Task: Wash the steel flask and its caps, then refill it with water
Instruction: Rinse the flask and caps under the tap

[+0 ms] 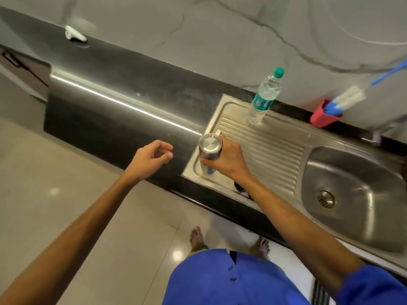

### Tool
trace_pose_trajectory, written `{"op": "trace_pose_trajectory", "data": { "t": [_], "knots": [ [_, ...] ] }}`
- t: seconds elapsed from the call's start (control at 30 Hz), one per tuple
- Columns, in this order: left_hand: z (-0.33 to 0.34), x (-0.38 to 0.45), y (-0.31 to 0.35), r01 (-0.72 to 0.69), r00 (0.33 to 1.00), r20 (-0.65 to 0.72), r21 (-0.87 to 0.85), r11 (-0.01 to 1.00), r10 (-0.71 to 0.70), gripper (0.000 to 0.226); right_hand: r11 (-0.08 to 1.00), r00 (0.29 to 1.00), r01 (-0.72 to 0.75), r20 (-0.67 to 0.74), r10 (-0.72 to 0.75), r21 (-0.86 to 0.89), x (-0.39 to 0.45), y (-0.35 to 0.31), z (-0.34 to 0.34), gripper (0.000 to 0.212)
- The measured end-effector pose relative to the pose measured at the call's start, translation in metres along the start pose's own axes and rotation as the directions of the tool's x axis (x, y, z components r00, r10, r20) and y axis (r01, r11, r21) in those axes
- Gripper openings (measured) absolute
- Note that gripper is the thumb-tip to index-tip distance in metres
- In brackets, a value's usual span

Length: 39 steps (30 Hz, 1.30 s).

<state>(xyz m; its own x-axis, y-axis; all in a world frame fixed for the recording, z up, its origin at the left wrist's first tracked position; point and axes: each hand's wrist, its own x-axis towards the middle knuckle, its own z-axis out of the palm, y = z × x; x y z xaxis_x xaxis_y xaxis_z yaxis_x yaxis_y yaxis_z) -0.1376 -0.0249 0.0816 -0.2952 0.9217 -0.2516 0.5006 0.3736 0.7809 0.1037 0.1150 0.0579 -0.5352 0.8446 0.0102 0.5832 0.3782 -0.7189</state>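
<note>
The steel flask [209, 153] stands upright at the left end of the sink's ribbed drainboard [268, 150], its steel cap on top. My right hand [229, 158] grips it around the upper part, just under the cap. To the left of the flask my left hand [152, 158] hovers over the black counter edge, fingers loosely curled and holding nothing. A small dark object [239, 187] lies on the drainboard's front rim, partly hidden by my right forearm.
A plastic water bottle [264, 97] with a green cap stands at the back of the drainboard. The sink basin [361, 172] with its drain lies to the right. A red holder [323, 115] with a blue-handled bottle brush hangs behind it. A white item [74, 35] lies on the far-left counter.
</note>
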Motion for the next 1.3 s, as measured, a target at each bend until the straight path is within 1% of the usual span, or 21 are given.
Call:
{"op": "trace_pose_trajectory", "data": {
  "t": [0.1,0.23,0.37,0.43,0.5,0.57,0.63,0.67,0.7,0.77,0.8,0.83,0.93,1.0,1.03,1.07,1.17,1.23,1.3],
  "knots": [
    [0.000,-0.004,-0.020,0.031,1.000,0.004,-0.040,0.999,-0.031,0.024,0.999,1.000,-0.010,-0.007,0.010,0.036,-0.002,0.007,0.011,0.064],
    [0.009,-0.002,-0.034,0.059,0.998,0.042,-0.071,0.996,-0.056,0.023,0.995,0.999,-0.031,0.014,0.030,0.093,0.001,0.014,0.011,0.075],
    [0.029,-0.001,-0.035,0.086,0.988,0.134,-0.064,0.994,-0.077,0.022,0.987,0.995,-0.080,0.072,0.070,0.139,0.001,0.024,0.010,0.082],
    [0.041,-0.001,-0.034,0.100,0.980,0.180,-0.057,0.993,-0.089,0.022,0.987,0.993,-0.081,0.091,0.069,0.137,0.003,0.027,0.010,0.083],
    [0.054,0.001,-0.033,0.100,0.974,0.208,-0.033,0.994,-0.091,0.021,0.989,0.991,-0.080,0.115,0.066,0.125,0.006,0.028,0.008,0.081],
    [0.066,0.002,-0.031,0.103,0.973,0.209,-0.008,0.995,-0.099,0.019,0.990,0.981,-0.088,0.184,0.067,0.109,0.007,0.029,0.006,0.085],
    [0.080,0.004,-0.029,0.107,0.975,0.196,0.006,0.994,-0.106,0.016,0.992,0.950,-0.112,0.301,0.087,0.064,0.007,0.037,-0.002,0.098],
    [0.086,0.004,-0.028,0.110,0.975,0.194,0.009,0.994,-0.110,0.015,0.992,0.928,-0.125,0.358,0.106,0.028,0.006,0.044,-0.009,0.100],
    [0.093,0.004,-0.026,0.116,0.973,0.198,0.010,0.993,-0.115,0.014,0.991,0.908,-0.131,0.398,0.130,-0.024,0.005,0.053,-0.018,0.098],
    [0.105,0.002,-0.023,0.124,0.969,0.216,0.009,0.992,-0.123,0.014,0.979,0.892,-0.138,0.412,0.189,-0.151,-0.005,0.078,-0.040,0.084],
    [0.112,0.000,-0.023,0.132,0.966,0.224,0.009,0.991,-0.131,0.014,0.966,0.885,-0.151,0.405,0.228,-0.212,-0.012,0.091,-0.051,0.081],
    [0.119,-0.001,-0.022,0.143,0.963,0.229,0.007,0.990,-0.141,0.014,0.949,0.874,-0.166,0.405,0.268,-0.269,-0.022,0.105,-0.060,0.082],
    [0.136,-0.005,-0.020,0.187,0.959,0.215,0.007,0.982,-0.184,0.016,0.898,0.818,-0.164,0.452,0.355,-0.409,-0.055,0.139,-0.062,0.098],
    [0.146,-0.005,-0.015,0.231,0.955,0.192,0.002,0.973,-0.227,0.017,0.881,0.812,-0.146,0.454,0.366,-0.451,-0.073,0.156,-0.052,0.103],
    [0.151,-0.006,-0.012,0.252,0.950,0.190,-0.002,0.968,-0.247,0.018,0.882,0.825,-0.138,0.441,0.354,-0.451,-0.080,0.163,-0.047,0.101],
    [0.156,-0.007,-0.009,0.268,0.945,0.198,-0.004,0.964,-0.261,0.019,0.891,0.843,-0.123,0.428,0.326,-0.436,-0.086,0.168,-0.041,0.095],
    [0.177,-0.013,0.006,0.271,0.932,0.245,0.014,0.963,-0.266,0.020,0.925,0.884,-0.104,0.392,0.254,-0.366,-0.096,0.179,-0.037,0.063],
    [0.195,-0.019,0.019,0.242,0.935,0.259,0.038,0.969,-0.244,0.016,0.946,0.900,-0.167,0.349,0.261,-0.276,-0.099,0.189,-0.043,0.051],
    [0.216,-0.022,0.040,0.194,0.942,0.267,0.055,0.979,-0.202,0.011,0.953,0.918,-0.268,0.263,0.297,-0.141,-0.099,0.206,-0.066,0.044]
  ]
}}
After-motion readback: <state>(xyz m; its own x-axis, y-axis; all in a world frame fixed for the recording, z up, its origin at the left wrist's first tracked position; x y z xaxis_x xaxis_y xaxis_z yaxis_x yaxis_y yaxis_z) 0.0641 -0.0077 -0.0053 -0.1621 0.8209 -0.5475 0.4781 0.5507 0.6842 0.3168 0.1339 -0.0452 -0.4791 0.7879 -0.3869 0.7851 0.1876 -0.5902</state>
